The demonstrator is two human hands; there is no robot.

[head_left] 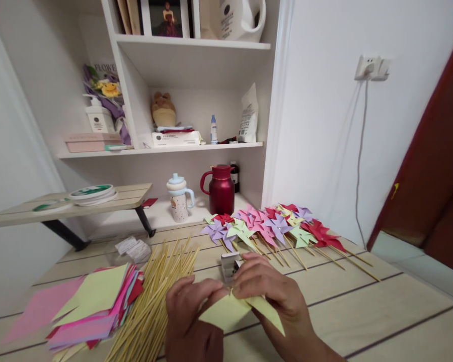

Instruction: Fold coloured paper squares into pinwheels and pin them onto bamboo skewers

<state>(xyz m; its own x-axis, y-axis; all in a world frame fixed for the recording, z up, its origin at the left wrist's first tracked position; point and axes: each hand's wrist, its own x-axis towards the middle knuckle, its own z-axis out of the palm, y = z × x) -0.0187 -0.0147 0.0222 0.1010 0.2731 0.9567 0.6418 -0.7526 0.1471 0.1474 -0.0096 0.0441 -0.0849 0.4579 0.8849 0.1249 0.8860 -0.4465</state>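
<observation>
jug (242,19) top cropped, paper stack (90,306) blurred

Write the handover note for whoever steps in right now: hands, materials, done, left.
Left hand and right hand: both pinching one pale yellow paper square, corners being folded to the centre.
Stack of coloured paper squares and bundle of thin wooden sticks lie left on the wooden table.
Done: a row of finished paper pinwheels behind.
Left: this square has no stick yet.

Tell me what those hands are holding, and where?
Both hands, left hand and right hand, pinch a pale yellow paper sheet at its folded top middle.
</observation>
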